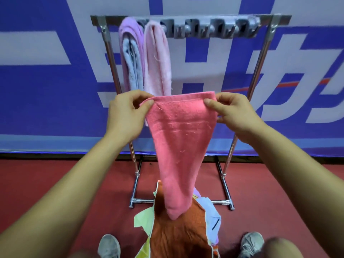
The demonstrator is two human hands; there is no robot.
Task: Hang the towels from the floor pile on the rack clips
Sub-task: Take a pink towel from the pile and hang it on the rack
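I hold a coral-pink towel [178,138] stretched by its top edge in front of the metal rack [188,18]. My left hand [126,112] pinches its left corner and my right hand [234,114] pinches its right corner. The towel hangs down to a narrow tip above the floor pile [178,233], where an orange-brown towel lies on top of yellow, light blue and lilac ones. On the rack's left clips hang a lilac-and-blue towel [131,58] and a pale pink towel [157,62]. Several grey clips [214,28] to their right hold nothing.
The rack stands on a red floor [74,183] against a blue and white banner wall [46,81]. Its chrome legs and base bars [227,194] flank the pile. My two grey shoes [108,246] stand either side of the pile at the bottom.
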